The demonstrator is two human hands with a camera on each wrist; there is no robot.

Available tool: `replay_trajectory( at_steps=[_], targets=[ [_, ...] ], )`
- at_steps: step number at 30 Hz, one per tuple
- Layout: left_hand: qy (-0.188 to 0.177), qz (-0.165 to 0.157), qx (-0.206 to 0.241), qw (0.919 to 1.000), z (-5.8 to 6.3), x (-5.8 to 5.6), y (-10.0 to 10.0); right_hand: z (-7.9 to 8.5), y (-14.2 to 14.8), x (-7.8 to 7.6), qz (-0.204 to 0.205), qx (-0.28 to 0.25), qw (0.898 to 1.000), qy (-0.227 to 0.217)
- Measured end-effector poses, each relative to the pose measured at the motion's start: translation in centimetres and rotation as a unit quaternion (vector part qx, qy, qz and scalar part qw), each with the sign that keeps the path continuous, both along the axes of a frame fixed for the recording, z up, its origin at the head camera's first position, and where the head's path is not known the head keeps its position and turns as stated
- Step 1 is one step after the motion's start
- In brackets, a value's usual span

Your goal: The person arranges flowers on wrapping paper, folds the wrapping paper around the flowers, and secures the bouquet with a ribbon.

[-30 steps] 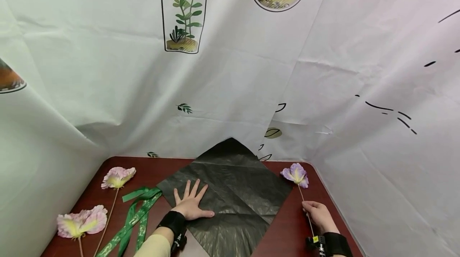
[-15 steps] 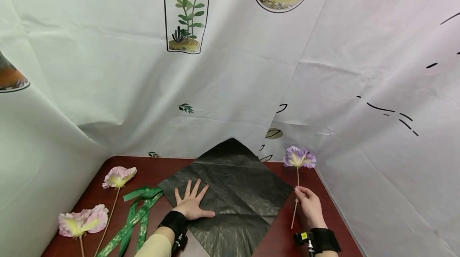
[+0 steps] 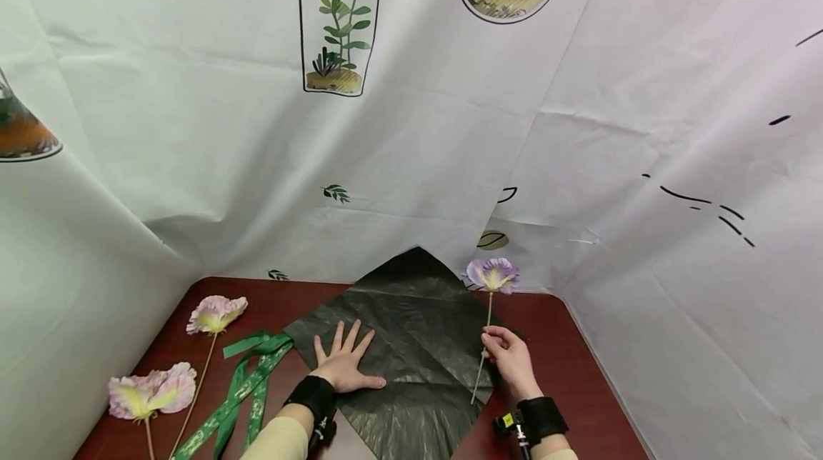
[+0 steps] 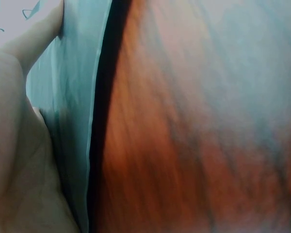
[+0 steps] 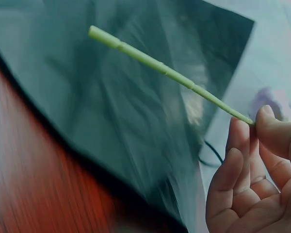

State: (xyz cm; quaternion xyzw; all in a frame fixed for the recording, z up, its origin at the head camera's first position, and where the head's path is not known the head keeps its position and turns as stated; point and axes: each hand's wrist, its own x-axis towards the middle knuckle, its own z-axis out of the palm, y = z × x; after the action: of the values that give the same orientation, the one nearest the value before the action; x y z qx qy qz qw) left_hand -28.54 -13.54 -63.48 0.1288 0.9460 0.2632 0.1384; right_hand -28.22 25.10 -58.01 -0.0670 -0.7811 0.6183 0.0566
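Note:
A sheet of black wrapping paper [image 3: 418, 346] lies on the dark red table, turned like a diamond. My left hand [image 3: 346, 371] rests flat on its left part, fingers spread. Over the sheet's right corner, my right hand [image 3: 511, 360] pinches the thin stem of a purple artificial flower [image 3: 494, 276] between thumb and fingers. The flower stands nearly upright, bloom at the top. In the right wrist view the green stem [image 5: 167, 71] sticks out past the fingertips in front of the sheet. The left wrist view shows part of the left hand [image 4: 24, 141] at the paper's edge.
Two pink artificial flowers [image 3: 154, 396] with long stems lie on the left of the table [image 3: 566, 388]. A green patterned ribbon [image 3: 241, 392] lies loosely between them and the sheet. White printed cloth [image 3: 411, 153] hangs behind and at both sides.
My right hand has lifted the purple flower off the table's right side and carried it left over the paper. The left hand has stayed on the sheet.

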Motion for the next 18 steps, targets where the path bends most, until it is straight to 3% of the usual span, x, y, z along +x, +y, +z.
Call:
replay_trajectory(
  at_steps=[8, 18],
  targets=[
    [0.005, -0.001, 0.0, 1.0, -0.1, 0.0, 0.0, -0.6, -4.1, -1.7, 0.066, 0.055, 0.996, 0.008],
    [-0.001, 0.002, 0.007, 1.0, 0.2, 0.2, 0.1, -1.0, -6.5, -3.3, 0.11, 0.167, 0.979, 0.026]
  ],
)
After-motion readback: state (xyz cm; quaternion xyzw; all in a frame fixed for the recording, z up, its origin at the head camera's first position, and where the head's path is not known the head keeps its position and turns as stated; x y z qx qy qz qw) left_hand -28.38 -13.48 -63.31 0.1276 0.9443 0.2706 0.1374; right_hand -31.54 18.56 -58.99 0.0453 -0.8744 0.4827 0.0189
